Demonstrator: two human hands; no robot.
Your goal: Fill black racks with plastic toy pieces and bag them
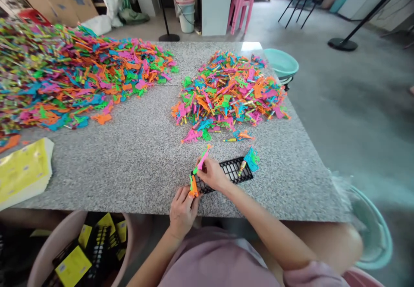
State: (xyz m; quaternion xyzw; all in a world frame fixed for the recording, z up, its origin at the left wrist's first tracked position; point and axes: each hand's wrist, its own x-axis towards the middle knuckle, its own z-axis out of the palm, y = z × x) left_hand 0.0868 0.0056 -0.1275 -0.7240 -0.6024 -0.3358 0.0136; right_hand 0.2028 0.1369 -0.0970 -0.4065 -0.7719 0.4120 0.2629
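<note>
A black plastic rack (230,171) with rows of slots lies slantwise near the front edge of the table. My right hand (214,174) is closed over its left part, pinching a pink and green toy pistol (203,161) that points up and away. At the rack's left end my left hand (184,208) has its thumb and fingers closed on an orange toy pistol (194,186), with a bit of green beside it. Blue and green toy pistols (251,159) rest on the right end, one with a yellowish barrel over the slots.
Beyond the rack is a heap of coloured toy pistols (226,93); a larger heap (80,71) covers the back left. Yellow printed cards (24,172) are stacked at left. A pink tub (129,244) holds black racks and yellow cards below the table edge (97,209).
</note>
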